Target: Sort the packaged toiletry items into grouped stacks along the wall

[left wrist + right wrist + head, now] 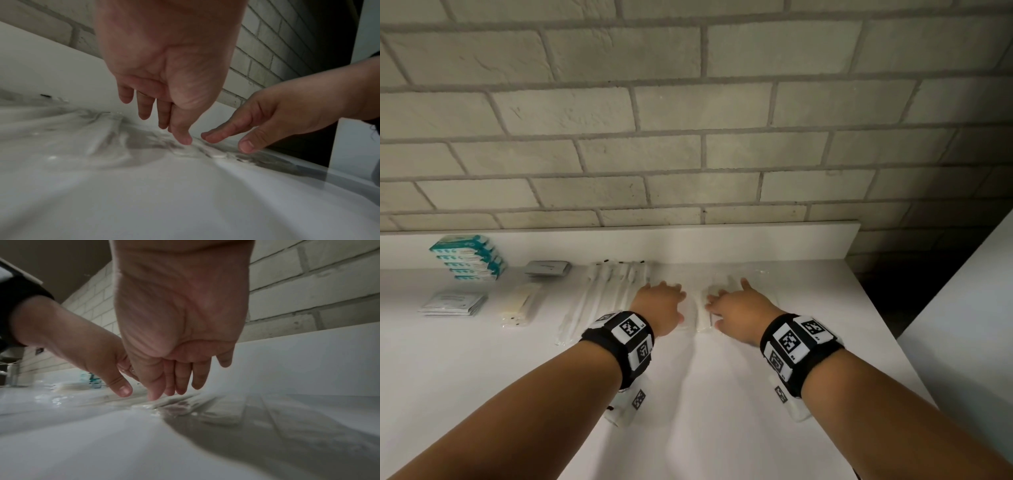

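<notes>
Both hands are out flat over the counter, side by side and a little apart; the left hand (661, 301) has its fingers straight and pointing down at the clear-wrapped packets (703, 308), the thumb tip touching or almost touching the plastic in the left wrist view – too blurry to call; the right hand (739, 306) is the same deal, fingers loose and extended, tips resting on or just above the same flat pile; neither hand is gripping anything.

Those packets sit on the white counter (688, 411) close to the low white back ledge (722, 240), right between the two hands; just left of the left hand there's a row of long thin wrapped sticks (602, 294) – toothbrushes maybe, can't really tell; further left a pale yellowish packet (518, 306) and a small grey sachet (547, 268) behind it; at the far left a stack of teal and white boxes (467, 257) sits up against the ledge, with a little pile of flat white sachets (452, 303) in front of it; grey brick wall (688, 120) behind everything.
</notes>
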`<state>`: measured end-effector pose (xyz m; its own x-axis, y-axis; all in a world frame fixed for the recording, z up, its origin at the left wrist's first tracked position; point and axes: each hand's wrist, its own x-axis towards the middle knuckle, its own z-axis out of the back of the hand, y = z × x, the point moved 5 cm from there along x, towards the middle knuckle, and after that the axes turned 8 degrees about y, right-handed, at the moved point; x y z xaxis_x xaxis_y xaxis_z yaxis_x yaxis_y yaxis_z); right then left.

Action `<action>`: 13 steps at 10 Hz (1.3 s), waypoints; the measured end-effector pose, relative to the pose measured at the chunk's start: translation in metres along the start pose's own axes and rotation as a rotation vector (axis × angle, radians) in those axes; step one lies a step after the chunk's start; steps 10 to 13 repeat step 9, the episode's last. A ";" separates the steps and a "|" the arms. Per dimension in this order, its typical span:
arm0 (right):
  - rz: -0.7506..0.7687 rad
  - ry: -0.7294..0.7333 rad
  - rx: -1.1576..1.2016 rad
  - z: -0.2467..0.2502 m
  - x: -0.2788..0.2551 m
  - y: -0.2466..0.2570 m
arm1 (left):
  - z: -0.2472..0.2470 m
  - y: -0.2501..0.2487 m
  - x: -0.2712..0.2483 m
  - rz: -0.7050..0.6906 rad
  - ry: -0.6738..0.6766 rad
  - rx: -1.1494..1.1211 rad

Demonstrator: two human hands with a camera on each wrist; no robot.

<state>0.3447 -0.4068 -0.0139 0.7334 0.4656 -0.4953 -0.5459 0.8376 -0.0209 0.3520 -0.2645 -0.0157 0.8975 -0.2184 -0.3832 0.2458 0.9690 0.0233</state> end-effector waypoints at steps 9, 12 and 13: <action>-0.013 -0.011 0.057 0.006 -0.012 0.014 | -0.001 0.003 -0.008 -0.004 0.002 -0.107; -0.013 -0.011 0.057 0.006 -0.012 0.014 | -0.001 0.003 -0.008 -0.004 0.002 -0.107; -0.013 -0.011 0.057 0.006 -0.012 0.014 | -0.001 0.003 -0.008 -0.004 0.002 -0.107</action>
